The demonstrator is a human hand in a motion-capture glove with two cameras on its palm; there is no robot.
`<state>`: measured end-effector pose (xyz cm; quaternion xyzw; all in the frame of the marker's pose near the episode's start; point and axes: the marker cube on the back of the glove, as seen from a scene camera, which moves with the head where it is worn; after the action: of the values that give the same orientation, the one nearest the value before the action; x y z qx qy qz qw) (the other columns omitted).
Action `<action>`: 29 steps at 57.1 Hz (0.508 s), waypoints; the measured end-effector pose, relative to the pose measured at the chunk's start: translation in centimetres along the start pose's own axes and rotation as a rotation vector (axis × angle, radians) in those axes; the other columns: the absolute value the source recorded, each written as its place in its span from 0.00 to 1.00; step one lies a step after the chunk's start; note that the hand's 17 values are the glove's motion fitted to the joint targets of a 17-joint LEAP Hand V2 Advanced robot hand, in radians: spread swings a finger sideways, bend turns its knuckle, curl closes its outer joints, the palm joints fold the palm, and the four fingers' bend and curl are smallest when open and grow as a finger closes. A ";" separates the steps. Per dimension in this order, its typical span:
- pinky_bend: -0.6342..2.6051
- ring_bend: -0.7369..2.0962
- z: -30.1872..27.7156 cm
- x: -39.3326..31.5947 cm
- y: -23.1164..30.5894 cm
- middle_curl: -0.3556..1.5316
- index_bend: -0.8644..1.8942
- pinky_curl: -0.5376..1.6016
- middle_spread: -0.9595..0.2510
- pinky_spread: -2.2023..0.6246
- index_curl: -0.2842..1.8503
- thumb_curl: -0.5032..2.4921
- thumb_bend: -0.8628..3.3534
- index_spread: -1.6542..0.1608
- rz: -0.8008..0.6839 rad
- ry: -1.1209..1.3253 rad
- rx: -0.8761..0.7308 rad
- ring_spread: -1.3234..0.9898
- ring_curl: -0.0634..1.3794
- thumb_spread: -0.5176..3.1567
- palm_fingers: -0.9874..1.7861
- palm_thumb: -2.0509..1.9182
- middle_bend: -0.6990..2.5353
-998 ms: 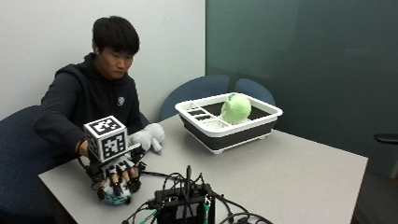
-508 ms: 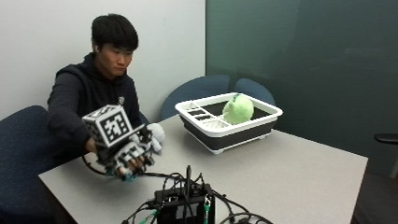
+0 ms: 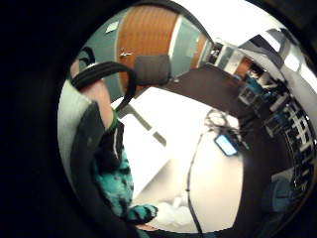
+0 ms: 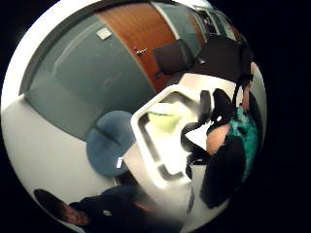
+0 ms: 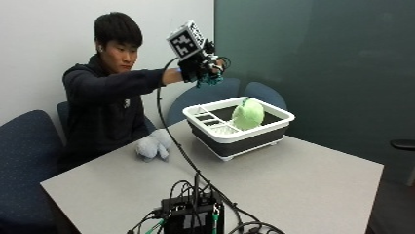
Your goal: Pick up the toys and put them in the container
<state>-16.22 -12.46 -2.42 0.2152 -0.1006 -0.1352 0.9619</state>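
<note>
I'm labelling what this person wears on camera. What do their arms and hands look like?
The right hand wears a black glove with black straps. Both arms are in the long dark sleeves of a dark hooded top. The other hand cannot be seen in any view.

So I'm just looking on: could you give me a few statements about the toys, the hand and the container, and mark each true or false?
1. The gloved right hand is raised in the air, above the container. True.
2. That hand is empty. False: it grips a teal toy, also seen against the palm in the little finger side view.
3. A green toy already lies in the container. True.
4. The container is round and red. False: it is a rectangular tub with a white rim and dark walls.
5. A pale plush toy lies on the table beside the container. True.
6. The pale plush toy is inside the container. False: it is on the table.
</note>
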 end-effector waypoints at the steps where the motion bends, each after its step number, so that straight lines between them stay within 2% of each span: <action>1: 0.54 0.74 0.8 -0.7 -0.3 0.70 0.81 0.62 0.55 0.57 0.60 0.33 0.29 0.87 0.036 -0.014 -0.009 0.35 0.54 0.57 0.61 0.64 0.61; 4: 0.54 0.75 3.8 -2.2 -0.3 0.71 0.81 0.64 0.55 0.57 0.60 0.32 0.28 0.87 -0.031 0.070 -0.046 0.35 0.55 0.57 0.60 0.62 0.61; 8: 0.54 0.74 6.9 -4.1 -0.5 0.71 0.82 0.65 0.55 0.57 0.60 0.31 0.27 0.87 0.105 -0.003 -0.123 0.36 0.56 0.57 0.56 0.60 0.62; 11: 0.53 0.73 8.8 -5.2 0.2 0.71 0.81 0.66 0.55 0.58 0.60 0.30 0.26 0.87 0.120 -0.037 -0.229 0.36 0.56 0.56 0.51 0.58 0.61; 14: 0.52 0.66 9.4 -5.3 0.9 0.67 0.77 0.65 0.57 0.62 0.58 0.29 0.24 0.87 0.119 -0.070 -0.321 0.38 0.54 0.55 0.35 0.55 0.56; 16: 0.53 0.57 9.2 -5.6 1.3 0.63 0.72 0.64 0.61 0.66 0.56 0.28 0.22 0.85 0.117 -0.099 -0.347 0.42 0.50 0.52 0.19 0.52 0.49; 17: 0.52 0.55 8.9 -5.6 1.5 0.62 0.71 0.63 0.61 0.67 0.55 0.27 0.21 0.84 0.114 -0.106 -0.351 0.43 0.48 0.52 0.20 0.51 0.47; 18: 0.53 0.51 8.4 -5.6 1.7 0.59 0.68 0.62 0.64 0.68 0.52 0.27 0.21 0.83 0.111 -0.109 -0.350 0.45 0.45 0.51 0.13 0.51 0.43; 21: 0.52 0.43 6.0 -4.2 2.0 0.55 0.61 0.60 0.68 0.71 0.48 0.27 0.20 0.81 0.111 -0.114 -0.337 0.49 0.40 0.49 0.13 0.50 0.37; 26: 0.48 0.36 -0.5 3.1 1.2 0.50 0.53 0.57 0.72 0.75 0.44 0.27 0.19 0.78 0.167 -0.195 -0.302 0.52 0.34 0.48 0.19 0.50 0.31; 29: 0.45 0.33 -2.2 3.4 4.1 0.48 0.50 0.55 0.73 0.76 0.41 0.26 0.19 0.77 0.095 -0.135 -0.304 0.53 0.32 0.47 0.23 0.50 0.29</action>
<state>-11.55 -9.02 -2.12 0.0528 -0.1535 -0.1173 0.9797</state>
